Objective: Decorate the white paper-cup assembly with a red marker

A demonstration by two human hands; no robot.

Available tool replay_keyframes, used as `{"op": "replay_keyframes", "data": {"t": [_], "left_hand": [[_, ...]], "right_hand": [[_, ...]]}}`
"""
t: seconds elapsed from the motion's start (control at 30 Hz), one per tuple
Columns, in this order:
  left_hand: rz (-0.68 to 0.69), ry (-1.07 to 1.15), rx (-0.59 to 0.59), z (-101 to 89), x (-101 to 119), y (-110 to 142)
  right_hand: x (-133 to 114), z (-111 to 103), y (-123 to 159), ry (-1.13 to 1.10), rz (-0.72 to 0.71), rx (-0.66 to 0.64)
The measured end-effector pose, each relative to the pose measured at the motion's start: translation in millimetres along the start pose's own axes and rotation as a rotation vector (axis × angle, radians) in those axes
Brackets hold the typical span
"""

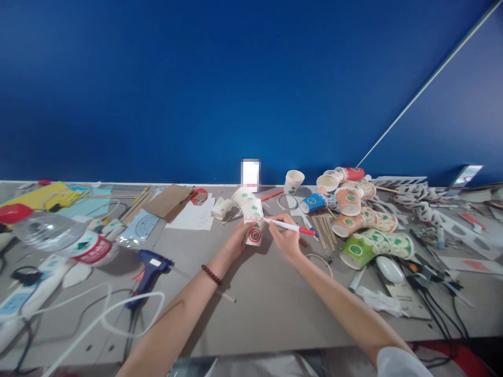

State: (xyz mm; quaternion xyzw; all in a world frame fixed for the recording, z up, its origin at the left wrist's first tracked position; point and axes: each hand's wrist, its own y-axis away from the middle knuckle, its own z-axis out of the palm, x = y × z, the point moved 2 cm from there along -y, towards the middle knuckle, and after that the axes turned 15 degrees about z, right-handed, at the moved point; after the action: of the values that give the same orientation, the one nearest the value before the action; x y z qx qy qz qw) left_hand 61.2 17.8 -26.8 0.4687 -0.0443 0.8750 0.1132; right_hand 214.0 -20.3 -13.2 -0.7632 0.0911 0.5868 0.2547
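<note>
Bottle, one, near the power strip; then one glue gun, one paper sheet. Left grip closed around a white cup stack, mid-table; cup count partly hidden. Between forearms, grey table runs down to its near edge: room to move there. Right grip pinches one marker, tip at the stack's side. Beyond, one upright cup near the wall. Right side crowded: one blue cup, two orange cups, one green cup, one red cup; one mouse.
</note>
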Motion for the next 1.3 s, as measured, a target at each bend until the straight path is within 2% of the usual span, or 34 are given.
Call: {"op": "replay_keyframes", "data": {"t": [0.37,0.9,1.3], "left_hand": [[0.052,0.008,0.017,-1.1,-5.4,-2.8],[0.028,-0.067,0.036,6.8,0.1,2.7],[0.031,-0.038,-0.007,6.3,0.4,1.6]], "right_hand": [[2.6,0.7,0.2,-0.011,-0.025,-0.011],[-3.4,2.9,5.1,0.054,0.001,-0.022],[-5.0,3.1,5.6,0.050,-0.010,-0.044]]}}
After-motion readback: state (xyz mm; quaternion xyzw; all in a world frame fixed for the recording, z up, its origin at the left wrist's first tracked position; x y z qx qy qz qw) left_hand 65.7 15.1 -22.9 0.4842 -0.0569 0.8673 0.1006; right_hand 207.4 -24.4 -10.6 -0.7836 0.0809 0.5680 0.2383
